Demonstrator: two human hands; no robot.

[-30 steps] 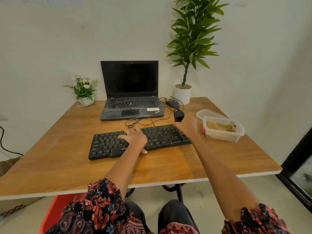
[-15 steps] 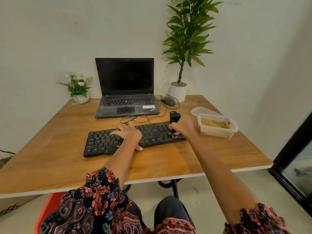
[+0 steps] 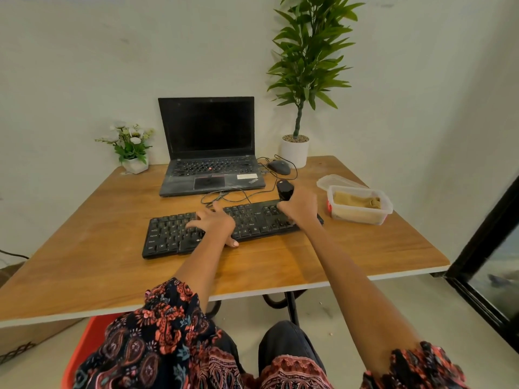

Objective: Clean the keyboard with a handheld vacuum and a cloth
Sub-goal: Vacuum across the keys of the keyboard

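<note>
Nearest, the bare table (image 3: 280,265) edge runs across the view, and just beyond it the black keyboard (image 3: 224,228) lies slightly skewed, its right end farther off than its left. On its middle keys rests the left hand (image 3: 214,224), fingers spread wide and flat, thumb hanging over the near edge, pinning the board down. At the right end the right hand (image 3: 299,206) wraps its fingers round a small black handheld vacuum (image 3: 285,189), which stands upright with its lower end hidden behind the hand, so whether the nozzle touches the keys cannot be told.

To vacuum well, I would judge: keep the flat hand pressing so the keyboard does not slide, draw the nozzle slowly along each row from right to left, and shift the steadying hand away before the nozzle reaches it.

Right of the keyboard sits a clear container (image 3: 362,217) holding a tan cloth (image 3: 356,200), untouched. Farther off are loose cables (image 3: 238,193), a mouse (image 3: 279,167), an open laptop (image 3: 209,153) and two potted plants.
</note>
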